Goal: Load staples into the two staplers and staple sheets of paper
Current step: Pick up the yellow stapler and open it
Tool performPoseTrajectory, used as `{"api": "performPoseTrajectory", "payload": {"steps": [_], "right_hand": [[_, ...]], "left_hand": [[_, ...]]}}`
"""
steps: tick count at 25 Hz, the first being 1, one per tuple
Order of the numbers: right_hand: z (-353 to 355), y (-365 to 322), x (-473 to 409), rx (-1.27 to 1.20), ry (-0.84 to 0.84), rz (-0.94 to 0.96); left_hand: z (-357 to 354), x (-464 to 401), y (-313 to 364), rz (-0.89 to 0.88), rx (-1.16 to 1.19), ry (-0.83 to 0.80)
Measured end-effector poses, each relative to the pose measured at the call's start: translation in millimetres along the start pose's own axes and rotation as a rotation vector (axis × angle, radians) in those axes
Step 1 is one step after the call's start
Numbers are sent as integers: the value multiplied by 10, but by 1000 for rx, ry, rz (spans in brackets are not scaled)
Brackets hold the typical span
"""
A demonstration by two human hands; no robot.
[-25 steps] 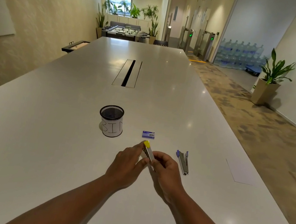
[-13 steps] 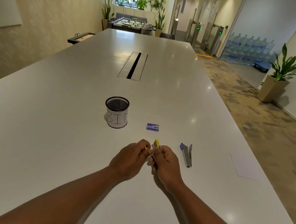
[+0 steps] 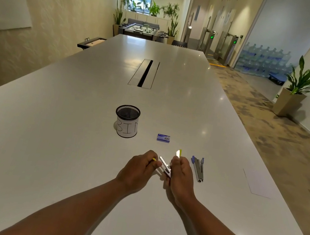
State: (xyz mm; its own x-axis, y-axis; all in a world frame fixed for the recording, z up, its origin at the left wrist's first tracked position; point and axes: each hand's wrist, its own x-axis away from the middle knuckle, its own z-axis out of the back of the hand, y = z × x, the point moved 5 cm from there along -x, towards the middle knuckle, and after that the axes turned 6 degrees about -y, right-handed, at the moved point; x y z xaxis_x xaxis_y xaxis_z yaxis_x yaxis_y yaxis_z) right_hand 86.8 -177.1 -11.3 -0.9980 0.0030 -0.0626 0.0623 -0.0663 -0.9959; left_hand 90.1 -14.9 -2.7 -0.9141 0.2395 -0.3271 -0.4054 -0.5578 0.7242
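You've got the small yellow-and-silver metal stapler point(image 3: 166, 167) hinged open between both hands: left hand point(image 3: 138, 167) pinching one end, right hand point(image 3: 181, 172) gripping the other. The small blue staple box point(image 3: 163, 138) lies just beyond it on the worktop point(image 3: 64, 143), nearer your right hand.

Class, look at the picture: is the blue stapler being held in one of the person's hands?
No, the blue stapler lies on the table beside the right hand, which grips the yellow stapler along with the left hand.
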Motion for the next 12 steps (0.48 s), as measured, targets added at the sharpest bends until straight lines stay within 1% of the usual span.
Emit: {"api": "performPoseTrajectory", "payload": {"steps": [2,5,7,9,12], "right_hand": [[-13,-14,10,-52,-12,22],[-62,-49,57,-27,-59,80],[-78,-78,88,93,-79,137],[-91,-108,120,239,-77,170],[-85,-152,153,294,-48,188]], "left_hand": [[0,-26,-29,25,61,6],[3,-55,-88,68,162,28],[29,-90,-173,144,233,45],[42,-124,-295,257,350,68],[70,-147,-388,370,471,132]]}}
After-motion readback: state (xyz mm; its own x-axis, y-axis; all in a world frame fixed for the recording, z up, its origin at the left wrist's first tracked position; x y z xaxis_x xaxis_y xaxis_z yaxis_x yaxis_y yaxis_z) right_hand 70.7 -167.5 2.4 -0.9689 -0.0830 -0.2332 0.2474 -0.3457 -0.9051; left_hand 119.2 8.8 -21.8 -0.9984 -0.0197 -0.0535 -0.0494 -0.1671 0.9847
